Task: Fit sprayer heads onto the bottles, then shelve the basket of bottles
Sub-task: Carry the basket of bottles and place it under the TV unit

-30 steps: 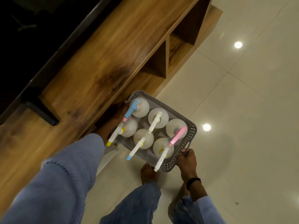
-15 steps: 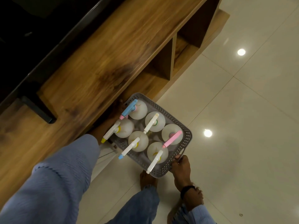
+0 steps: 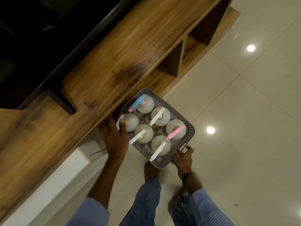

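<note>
A grey perforated basket (image 3: 189, 137) hangs low over the floor, its far corner tucked under the edge of the wooden cabinet top (image 3: 114, 62). In it stand several white bottles (image 3: 166, 119), each fitted with a sprayer head: one blue (image 3: 138, 101), one pink (image 3: 176, 132), the others white. My left hand (image 3: 114, 139) grips the basket's left edge, its thumb lying over a white sprayer head. My right hand (image 3: 183, 158) is closed on the handle at the basket's near right end.
Below the cabinet top are open wooden shelf compartments (image 3: 171, 67), the nearest just beyond the basket. A black stand foot (image 3: 60, 99) rests on the top. A white panel (image 3: 48, 185) sits lower left. My bare feet (image 3: 151, 170) stand on the glossy tiled floor (image 3: 244, 128).
The basket has moved slightly toward the cabinet. My left hand has come from the basket's far left side to its near left edge, now plainly in view.
</note>
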